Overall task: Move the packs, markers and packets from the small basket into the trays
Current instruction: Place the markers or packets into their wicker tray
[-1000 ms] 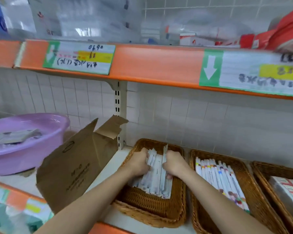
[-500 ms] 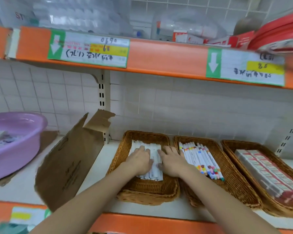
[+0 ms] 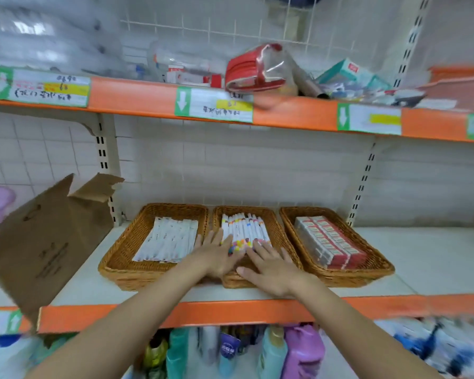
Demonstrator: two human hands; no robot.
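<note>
Both hands have shifted from the packets [image 3: 167,240] to the middle tray [image 3: 275,228]. Left hand [image 3: 216,258] and right hand [image 3: 271,269] lie flat, fingers spread, on the markers [image 3: 244,228]

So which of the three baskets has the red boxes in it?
The rightmost wicker tray, the one neither hand touches. It holds the red boxes; the middle tray holds markers with colourful caps, and the left tray holds white packets.

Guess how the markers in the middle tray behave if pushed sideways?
The markers look round and slim, so they would probably roll against each other. Loosely packed in the middle tray, they may fan out of line. Likely light and stiff.
</note>
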